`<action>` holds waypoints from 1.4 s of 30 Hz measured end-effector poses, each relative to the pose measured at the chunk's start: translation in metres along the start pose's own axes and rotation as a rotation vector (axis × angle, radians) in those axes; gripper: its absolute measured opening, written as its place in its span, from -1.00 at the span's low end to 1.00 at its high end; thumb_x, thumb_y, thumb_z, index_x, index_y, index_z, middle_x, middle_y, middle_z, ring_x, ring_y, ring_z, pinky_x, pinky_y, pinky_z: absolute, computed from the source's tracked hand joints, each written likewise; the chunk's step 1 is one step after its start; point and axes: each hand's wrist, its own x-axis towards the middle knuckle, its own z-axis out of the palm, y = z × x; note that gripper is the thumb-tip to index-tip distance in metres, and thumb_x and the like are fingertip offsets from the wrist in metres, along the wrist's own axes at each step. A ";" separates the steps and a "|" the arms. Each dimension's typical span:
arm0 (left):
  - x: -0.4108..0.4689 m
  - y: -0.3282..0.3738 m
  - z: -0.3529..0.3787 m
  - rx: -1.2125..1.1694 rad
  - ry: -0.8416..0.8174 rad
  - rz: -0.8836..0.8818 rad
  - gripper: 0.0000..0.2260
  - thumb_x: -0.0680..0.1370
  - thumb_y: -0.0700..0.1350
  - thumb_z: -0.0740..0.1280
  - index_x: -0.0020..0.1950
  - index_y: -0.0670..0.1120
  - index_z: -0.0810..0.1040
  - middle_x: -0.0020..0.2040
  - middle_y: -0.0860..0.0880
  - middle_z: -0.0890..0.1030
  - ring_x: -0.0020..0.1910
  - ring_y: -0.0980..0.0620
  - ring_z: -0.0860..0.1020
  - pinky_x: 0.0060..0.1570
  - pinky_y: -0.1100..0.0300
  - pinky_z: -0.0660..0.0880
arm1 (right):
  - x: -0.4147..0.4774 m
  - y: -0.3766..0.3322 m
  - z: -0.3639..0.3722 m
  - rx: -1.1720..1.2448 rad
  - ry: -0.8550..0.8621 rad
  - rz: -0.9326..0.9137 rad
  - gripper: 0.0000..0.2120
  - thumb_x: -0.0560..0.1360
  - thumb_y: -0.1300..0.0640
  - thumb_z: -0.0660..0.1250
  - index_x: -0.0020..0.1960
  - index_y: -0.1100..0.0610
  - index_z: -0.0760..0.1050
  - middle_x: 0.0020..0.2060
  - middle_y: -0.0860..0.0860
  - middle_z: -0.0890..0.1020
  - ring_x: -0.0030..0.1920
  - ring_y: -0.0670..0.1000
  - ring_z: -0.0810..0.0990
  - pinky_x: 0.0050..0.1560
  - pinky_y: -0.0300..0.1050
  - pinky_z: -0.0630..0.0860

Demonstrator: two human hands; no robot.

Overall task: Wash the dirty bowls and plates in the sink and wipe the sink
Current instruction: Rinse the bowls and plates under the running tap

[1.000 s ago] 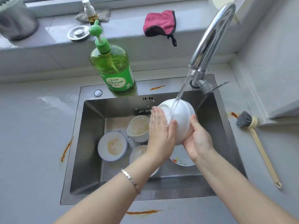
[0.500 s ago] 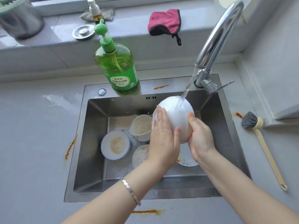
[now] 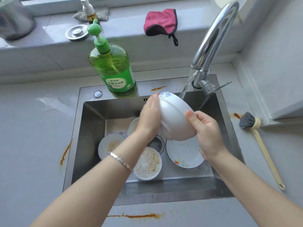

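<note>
I hold a white bowl (image 3: 175,118) tilted on its side above the steel sink (image 3: 91,115), its blue-flowered rim facing left. My right hand (image 3: 208,133) grips its base, thumb on the outer wall. My left hand (image 3: 149,117) lies flat against the rim side with straight fingers. Water (image 3: 185,89) runs from the faucet (image 3: 211,41) just past the bowl's upper edge. Below lie a dirty plate (image 3: 109,145), a crumb-covered bowl (image 3: 149,164), another bowl (image 3: 132,126) partly hidden by my left wrist, and a flower-patterned plate (image 3: 185,156).
A green dish soap bottle (image 3: 114,69) stands on the sink's back rim. On the sill lie a pink cloth (image 3: 160,22), a metal drain plug (image 3: 77,32) and a spray bottle (image 3: 88,10). A dish brush (image 3: 250,125) lies on the right counter. Orange stains (image 3: 141,215) mark the counter.
The bowl has turned from upside down under the stream onto its side, rim to the left. My left hand slid from the bowl's outer wall to its rim side.
</note>
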 end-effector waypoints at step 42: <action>-0.047 -0.070 -0.046 -0.420 -0.243 -0.418 -0.77 0.60 -0.15 0.17 0.26 -0.04 0.42 0.14 -0.11 0.56 0.01 -0.16 0.58 -0.04 -0.08 0.59 | -0.008 0.056 -0.040 0.361 -0.273 0.506 -0.04 -0.06 -0.24 0.61 0.27 0.04 0.44 0.11 0.13 0.60 0.03 0.05 0.63 0.00 -0.10 0.59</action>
